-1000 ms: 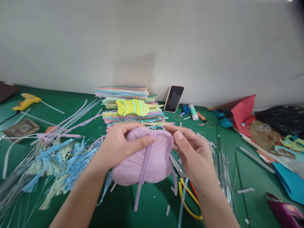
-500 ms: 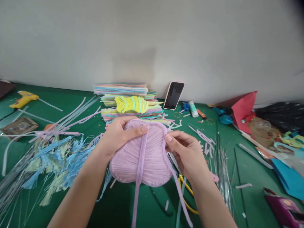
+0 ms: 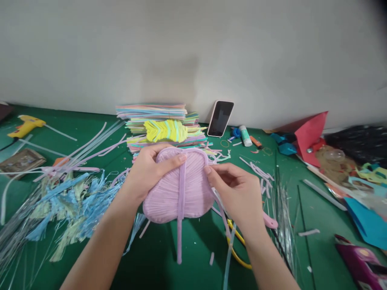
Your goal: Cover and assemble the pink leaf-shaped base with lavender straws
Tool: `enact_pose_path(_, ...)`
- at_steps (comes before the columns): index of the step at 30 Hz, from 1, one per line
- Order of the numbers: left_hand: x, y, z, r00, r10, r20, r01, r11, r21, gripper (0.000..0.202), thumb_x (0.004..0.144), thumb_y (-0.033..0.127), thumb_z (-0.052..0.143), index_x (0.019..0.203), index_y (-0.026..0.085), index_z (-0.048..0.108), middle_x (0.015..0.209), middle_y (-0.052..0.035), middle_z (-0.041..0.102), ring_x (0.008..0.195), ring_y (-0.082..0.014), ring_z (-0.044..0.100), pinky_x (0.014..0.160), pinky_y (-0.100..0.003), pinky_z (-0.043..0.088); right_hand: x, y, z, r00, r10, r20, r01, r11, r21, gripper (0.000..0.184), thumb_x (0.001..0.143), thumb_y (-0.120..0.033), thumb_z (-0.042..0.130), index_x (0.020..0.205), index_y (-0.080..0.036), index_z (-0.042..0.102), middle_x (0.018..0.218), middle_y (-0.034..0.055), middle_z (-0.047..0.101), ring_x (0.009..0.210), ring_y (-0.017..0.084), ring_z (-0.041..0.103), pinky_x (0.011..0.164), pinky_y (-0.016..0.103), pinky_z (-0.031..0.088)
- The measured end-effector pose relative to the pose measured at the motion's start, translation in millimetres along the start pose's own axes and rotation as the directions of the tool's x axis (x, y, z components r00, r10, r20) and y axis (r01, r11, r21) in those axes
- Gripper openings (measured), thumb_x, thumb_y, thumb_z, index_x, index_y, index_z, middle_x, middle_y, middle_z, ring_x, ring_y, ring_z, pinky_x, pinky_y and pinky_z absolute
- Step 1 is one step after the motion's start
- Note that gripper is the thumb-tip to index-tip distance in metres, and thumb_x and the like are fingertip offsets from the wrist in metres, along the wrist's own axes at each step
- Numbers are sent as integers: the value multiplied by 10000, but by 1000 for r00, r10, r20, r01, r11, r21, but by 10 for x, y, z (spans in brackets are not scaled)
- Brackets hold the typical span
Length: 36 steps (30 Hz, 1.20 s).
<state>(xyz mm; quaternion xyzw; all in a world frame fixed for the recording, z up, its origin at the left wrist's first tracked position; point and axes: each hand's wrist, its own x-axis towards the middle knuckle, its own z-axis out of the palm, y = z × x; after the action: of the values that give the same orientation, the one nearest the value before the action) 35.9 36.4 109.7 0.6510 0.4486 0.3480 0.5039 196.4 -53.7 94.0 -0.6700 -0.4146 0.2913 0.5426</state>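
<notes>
A lilac rounded piece, built from rows of fuzzy pipe cleaners, is held up over the table. My left hand is closed on its upper left, thumb on the front and fingers hidden behind. Beneath that thumb a lilac strip runs down the front, its end hanging below the piece. Another lilac pipe cleaner follows the top and right edge. My right hand pinches it at the right edge, and its loose end hangs below my fingers. Yellow-handled scissors lie below my right hand, partly covered.
Pipe cleaner bundles and a yellow bundle lie behind; a phone leans on the wall. To the left are a yellow glue gun and blue fringed strips. A glue stick, silver strands and purple case lie right.
The lilac piece has risen slightly and tilted, and the hanging ends look shorter. My right hand has shifted a little left along with the edge strip.
</notes>
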Motion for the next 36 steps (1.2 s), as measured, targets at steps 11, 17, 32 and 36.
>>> enact_pose_path(11,-12,-79,-22,898,-183,401,182,982,40,274,781,343,668,1019,208,647,654,27,641,568,-120,541,507,-203,401,208,26,-96,948,-199,250,266,924,-275,110,829,-274,624,787,-208,702,777,7,724,664,138,642,639,258,488)
enact_pose_path(17,-189,-176,-59,953,-97,288,74,993,90,184,797,365,678,789,188,727,788,-17,718,765,-167,649,698,-230,503,-39,53,8,823,-369,432,539,746,-391,127,885,-215,551,868,-211,677,841,35,708,743,152,648,666,263,471)
enact_pose_path(32,-559,-311,82,978,-201,54,200,979,29,245,761,412,714,759,167,701,739,-30,716,685,-170,646,633,-240,504,-353,288,60,810,-536,238,583,691,-428,20,851,-210,635,863,-226,635,880,31,713,862,199,625,920,428,432)
enact_pose_path(36,-547,-414,47,977,-199,82,194,979,58,258,810,422,656,793,166,674,762,-25,689,699,-159,617,639,-237,476,-283,437,-172,776,-526,348,631,650,-423,104,863,-196,622,953,-231,661,940,53,713,904,211,627,838,408,487)
